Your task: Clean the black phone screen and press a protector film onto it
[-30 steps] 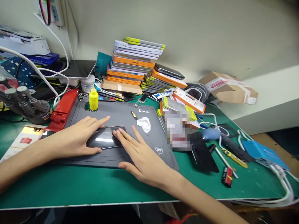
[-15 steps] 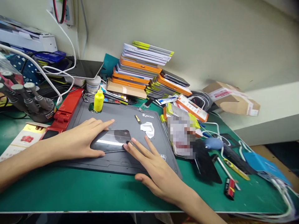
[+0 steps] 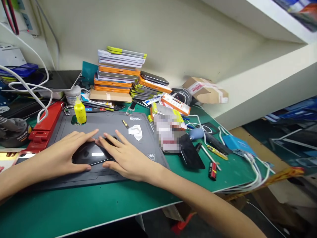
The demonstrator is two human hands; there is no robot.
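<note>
A dark, glossy smartphone (image 3: pixel 91 154) lies screen up on the grey work mat (image 3: pixel 109 124). My left hand (image 3: pixel 66 152) grips its left end, thumb along the near edge and fingers along the far edge. Over the right end of the phone reaches my right hand (image 3: pixel 132 159), its fingers stretched out and apart; the fingertips lie at the far side of the screen and the thumb is by the near edge. That end of the phone is partly hidden. Beyond the hands on the mat are a crumpled white cloth (image 3: pixel 135 131) and a small brush-like piece (image 3: pixel 125 124).
A yellow bottle (image 3: pixel 80 111) stands at the mat's far left, near a red clamp-like tool (image 3: pixel 47 122). Stacked flat boxes (image 3: pixel 119 71) rise by the wall. To the right lie a blue air blower (image 3: pixel 196 133), a black sheet (image 3: pixel 190 153), a yellow cutter (image 3: pixel 218 153) and cables.
My right hand has moved left, farther over the phone, with its thumb now near the phone's edge. My left hand still grips the left end. The camera view has turned right.
</note>
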